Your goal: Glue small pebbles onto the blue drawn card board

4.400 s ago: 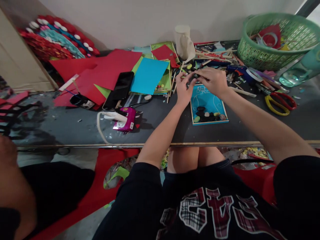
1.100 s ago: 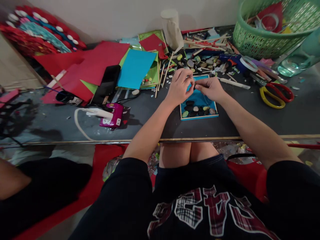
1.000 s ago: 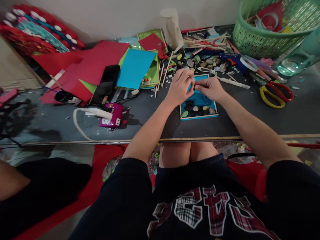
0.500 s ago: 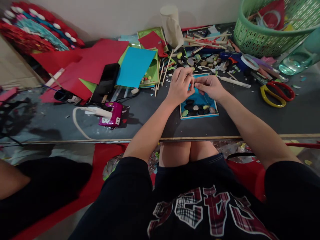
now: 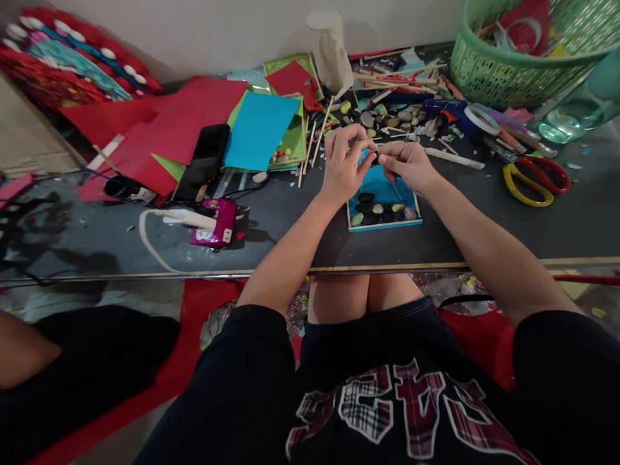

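Note:
A small blue framed board (image 5: 385, 194) lies on the dark table (image 5: 484, 226) in front of me, with several black and pale pebbles (image 5: 382, 210) along its near edge. Just above the board my left hand (image 5: 341, 169) and my right hand (image 5: 409, 166) meet fingertip to fingertip. Both pinch a small dark pebble (image 5: 374, 157) between them. More loose pebbles (image 5: 387, 119) lie on the table beyond my hands.
Red and yellow scissors (image 5: 535, 181) lie at the right. A green basket (image 5: 523, 58) stands at the back right beside a glass jar (image 5: 576, 116). Coloured paper sheets (image 5: 261, 129), a black phone (image 5: 203, 161), a pink gadget (image 5: 216, 223), wooden sticks (image 5: 310, 142) cover the left. Another person's arm (image 5: 19, 349) shows at lower left.
Both hands drew back from the loose pebbles to above the blue board. In the last half second they rose slightly, still pinched together.

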`<state>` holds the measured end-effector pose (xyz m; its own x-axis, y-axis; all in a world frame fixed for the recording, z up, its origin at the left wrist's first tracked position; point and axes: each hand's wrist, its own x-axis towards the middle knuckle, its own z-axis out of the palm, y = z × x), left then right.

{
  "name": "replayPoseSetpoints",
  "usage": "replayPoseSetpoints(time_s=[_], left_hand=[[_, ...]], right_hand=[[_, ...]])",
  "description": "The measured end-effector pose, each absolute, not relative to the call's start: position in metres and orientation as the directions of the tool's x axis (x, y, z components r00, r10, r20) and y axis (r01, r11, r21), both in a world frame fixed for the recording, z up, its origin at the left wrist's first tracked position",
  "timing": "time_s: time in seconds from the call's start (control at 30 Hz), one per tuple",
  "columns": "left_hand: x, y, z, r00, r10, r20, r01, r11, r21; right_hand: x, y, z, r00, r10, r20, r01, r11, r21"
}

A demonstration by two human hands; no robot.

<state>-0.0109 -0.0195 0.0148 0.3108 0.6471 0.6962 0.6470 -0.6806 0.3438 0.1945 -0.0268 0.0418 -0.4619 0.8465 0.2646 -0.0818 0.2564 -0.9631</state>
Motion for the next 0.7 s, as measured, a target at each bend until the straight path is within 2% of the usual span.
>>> replayPoseSetpoints(time_s=[0.3, 0.57, 0.7], left_hand=[[-0.0115, -0.0158, 0.0198, 0.433, 0.624, 0.651, 0.648, -0.718, 0.256], [-0.0098, -0.0159, 0.0134, 0.494, 0.579, 0.649, 0.619, -0.758, 0.205], [-0.0093, -0.0155, 0.0138, 0.492, 0.583, 0.646, 0.627, -0.753, 0.201]], right_hand=[[0.1985, -0.0288, 0.0454, -0.405, 0.884, 0.236, 0.049, 0.278, -0.959], [0.1987, -0.0313, 0.0443, -0.368, 0.923, 0.110, 0.115, 0.163, -0.980], [0.1958, -0.0313, 0.0429, -0.399, 0.912, 0.096, 0.119, 0.156, -0.981]])
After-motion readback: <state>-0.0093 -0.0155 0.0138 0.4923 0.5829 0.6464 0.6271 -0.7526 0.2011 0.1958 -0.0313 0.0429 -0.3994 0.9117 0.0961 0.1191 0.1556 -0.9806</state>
